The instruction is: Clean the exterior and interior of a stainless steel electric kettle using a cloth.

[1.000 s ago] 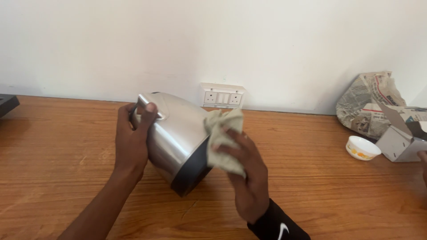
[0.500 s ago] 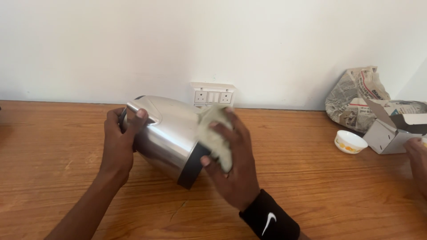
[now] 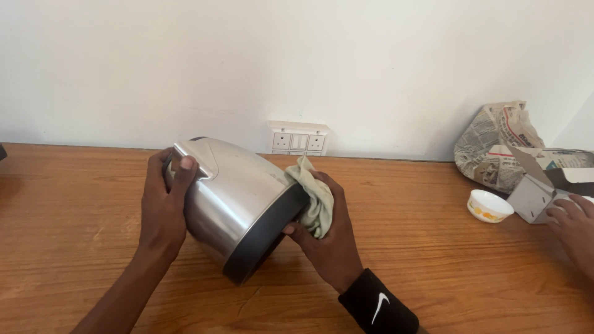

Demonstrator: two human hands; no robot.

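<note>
Our left hand (image 3: 162, 207) grips the tilted kettle (image 3: 238, 204); our right hand (image 3: 328, 238), closed on the cloth (image 3: 312, 198), has slid to its base rim.

Bare wooden table (image 3: 80, 204) lay open left of the tilted kettle (image 3: 238, 204); rightward, a small bowl (image 3: 489, 205), cardboard box (image 3: 544, 192), newspaper bundle (image 3: 498, 145) and another person's hand (image 3: 574, 226) obstructed passage.

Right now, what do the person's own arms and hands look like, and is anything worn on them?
Both hands are bare: no gloves, no rings visible. The left hand and its forearm show no sleeve. The right hand has a black wristband with a small white mark at the wrist.
</note>
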